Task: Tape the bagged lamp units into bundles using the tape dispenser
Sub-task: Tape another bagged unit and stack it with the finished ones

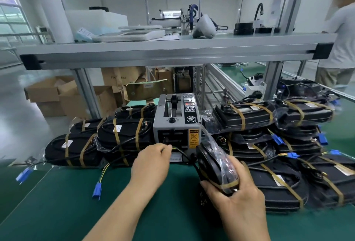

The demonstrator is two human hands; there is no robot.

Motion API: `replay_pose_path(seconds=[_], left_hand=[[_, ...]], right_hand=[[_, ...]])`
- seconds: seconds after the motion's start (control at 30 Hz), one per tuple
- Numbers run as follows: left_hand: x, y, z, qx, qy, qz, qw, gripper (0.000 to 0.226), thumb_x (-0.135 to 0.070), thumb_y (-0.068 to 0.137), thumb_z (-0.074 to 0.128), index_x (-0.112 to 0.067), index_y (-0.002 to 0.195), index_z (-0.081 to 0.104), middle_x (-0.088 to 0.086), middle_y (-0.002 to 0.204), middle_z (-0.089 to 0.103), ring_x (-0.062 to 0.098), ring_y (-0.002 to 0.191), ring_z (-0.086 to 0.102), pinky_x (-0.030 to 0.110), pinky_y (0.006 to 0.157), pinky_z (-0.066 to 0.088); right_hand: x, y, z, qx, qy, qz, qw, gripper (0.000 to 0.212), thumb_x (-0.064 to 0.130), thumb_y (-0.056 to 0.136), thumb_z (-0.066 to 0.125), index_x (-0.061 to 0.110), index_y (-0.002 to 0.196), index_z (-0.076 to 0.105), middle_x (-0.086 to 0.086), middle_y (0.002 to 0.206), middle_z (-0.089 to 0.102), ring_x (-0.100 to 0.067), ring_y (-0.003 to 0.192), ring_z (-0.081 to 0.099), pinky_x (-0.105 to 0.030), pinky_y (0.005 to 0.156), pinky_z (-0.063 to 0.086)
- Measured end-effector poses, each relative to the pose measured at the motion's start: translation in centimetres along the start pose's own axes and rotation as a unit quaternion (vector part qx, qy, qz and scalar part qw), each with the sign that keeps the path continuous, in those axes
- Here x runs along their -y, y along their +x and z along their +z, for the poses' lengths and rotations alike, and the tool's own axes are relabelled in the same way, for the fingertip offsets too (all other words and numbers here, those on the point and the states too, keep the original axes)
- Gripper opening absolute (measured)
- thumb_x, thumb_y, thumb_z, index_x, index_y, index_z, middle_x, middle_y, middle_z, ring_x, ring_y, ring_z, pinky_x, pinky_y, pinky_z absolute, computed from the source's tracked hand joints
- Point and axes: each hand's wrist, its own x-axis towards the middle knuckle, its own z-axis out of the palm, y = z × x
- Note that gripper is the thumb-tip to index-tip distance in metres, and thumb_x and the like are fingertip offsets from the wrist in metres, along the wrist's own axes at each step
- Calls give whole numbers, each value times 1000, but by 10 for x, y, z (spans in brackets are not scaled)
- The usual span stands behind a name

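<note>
A grey tape dispenser (176, 123) stands at the middle of the green bench. My left hand (151, 162) reaches to its front slot, with the fingertips curled at the outlet beside a black cable; whether they pinch tape I cannot tell. My right hand (236, 192) grips a black bagged lamp unit (213, 165), held on edge just right of the dispenser, with one brown tape band round its lower end. Taped black bundles lie stacked left (123, 137) and right (247, 116) of the dispenser.
An aluminium shelf (172, 52) spans overhead with white devices on it. Blue connectors (96, 190) on cables lie on the green mat (57, 212). Cardboard boxes (50, 94) sit on the floor behind. A person (340, 44) stands at the far right.
</note>
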Motion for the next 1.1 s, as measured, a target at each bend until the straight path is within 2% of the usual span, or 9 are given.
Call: replay_pose_path(seconds=[0.1,0.2,0.3,0.4,0.53,0.63,0.83,0.97,1.1], left_hand=[[-5,7,-4,-21,212,4,977,46,-50,98,47,-17,71,64,-4,75,60,17,68,54,27,57,37],[-9,21,-5,15,180,-26,983,31,-30,90,60,-12,65,57,2,72,59,23,68,56,28,60,42],[-8,30,-2,37,-35,-35,998,26,-21,85,72,-10,63,63,0,59,58,14,52,51,22,52,41],[-5,36,3,42,-324,-140,935,8,-13,83,77,-6,82,73,-2,49,58,6,37,44,16,39,36],[-7,44,9,92,-462,-258,844,16,-17,93,67,-10,78,67,-8,43,53,0,29,37,11,31,26],[-11,45,14,94,-504,-297,806,20,-21,95,64,-14,76,63,-11,39,47,0,27,35,10,30,24],[-24,48,29,-12,-530,-312,789,29,-7,90,63,-13,63,52,-4,50,46,6,32,35,13,31,24],[-23,38,30,-61,-532,-258,804,24,-8,82,64,-15,64,49,-3,53,41,10,41,32,19,38,24],[-17,12,4,11,-545,-135,828,32,-8,88,62,-18,61,48,-6,49,42,6,38,31,18,41,27]], right_hand=[[3,0,-1,3,15,6,1000,71,19,59,94,49,113,59,44,91,62,19,84,59,6,69,37],[4,1,-3,8,24,8,1000,70,19,60,94,58,102,54,42,88,63,19,82,60,6,66,37],[4,2,-4,16,35,11,999,70,20,59,95,65,97,56,40,90,65,16,84,61,5,68,38],[5,4,-4,24,39,9,999,75,18,58,95,71,93,55,37,88,67,14,82,63,5,68,39],[5,6,-4,27,58,19,998,68,16,59,94,53,103,59,34,88,69,14,83,64,5,68,39],[6,8,-4,25,65,23,997,68,20,59,94,53,105,57,39,90,66,17,84,62,6,69,38],[7,5,0,30,39,-1,999,67,22,61,93,55,104,54,52,97,55,23,88,57,7,69,37],[8,5,-2,37,21,-2,999,66,30,60,92,58,105,52,54,98,53,24,91,55,7,72,36],[5,7,-9,61,30,-1,998,69,25,58,94,56,105,54,48,98,59,19,91,59,5,74,38]])
